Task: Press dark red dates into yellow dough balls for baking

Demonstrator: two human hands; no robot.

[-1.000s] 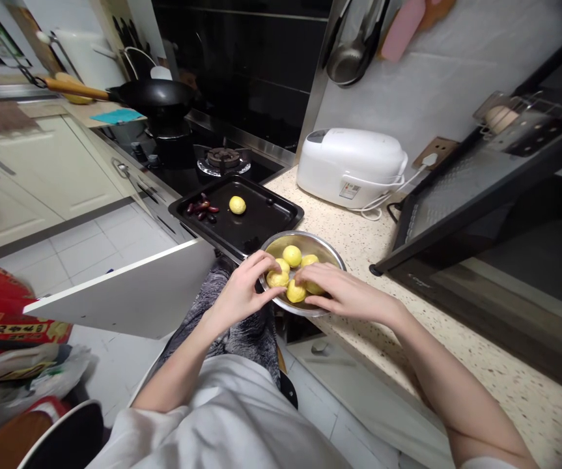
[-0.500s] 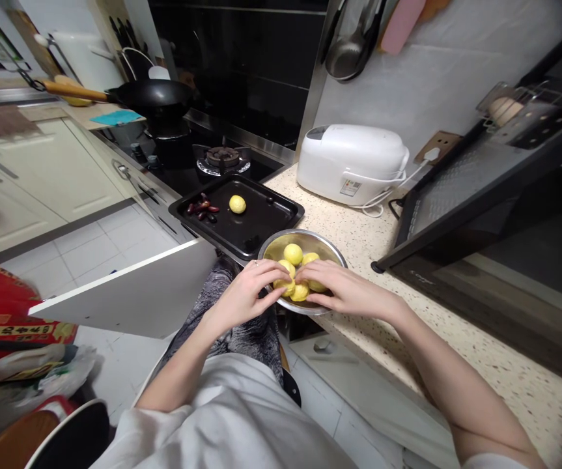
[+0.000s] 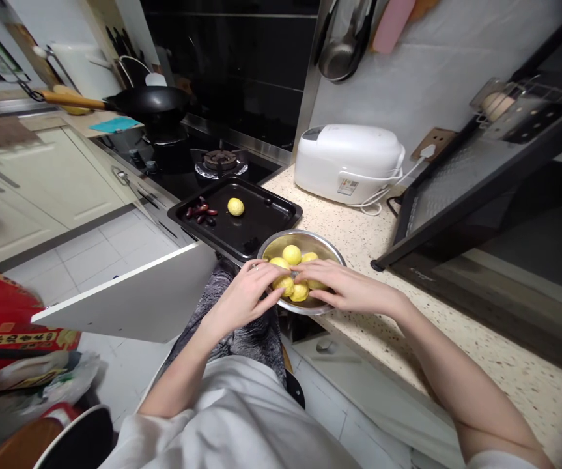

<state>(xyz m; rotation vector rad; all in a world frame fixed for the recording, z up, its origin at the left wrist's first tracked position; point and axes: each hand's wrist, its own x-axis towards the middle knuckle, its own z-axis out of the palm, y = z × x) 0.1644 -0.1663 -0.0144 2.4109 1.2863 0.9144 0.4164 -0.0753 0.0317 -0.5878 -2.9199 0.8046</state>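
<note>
A metal bowl (image 3: 332, 251) holding several yellow lemons (image 3: 291, 255) sits at the counter's near edge. My left hand (image 3: 246, 291) reaches over its left rim, fingers stretched across the lemons and thumb apart beside a lower one. From the other side, my right hand (image 3: 342, 284) lies over the right-hand lemons, fingers extended and thumb spread. Both hands are open, with fingertips at the lemons; neither is lifting one. Beyond the bowl, a black baking tray (image 3: 266, 225) carries a single lemon (image 3: 236, 206) and several dark red dates (image 3: 201, 212).
A white rice cooker (image 3: 349, 163) stands behind the bowl, and a black oven (image 3: 486, 260) fills the right. A wok (image 3: 148, 101) sits on the stove past a gas burner (image 3: 221, 161). One cabinet door (image 3: 129, 299) stands open to my left.
Both hands stay over the bowl. My right thumb has lifted slightly away from the lower lemon, and my left fingers have shifted a little. The camera view has moved slightly.
</note>
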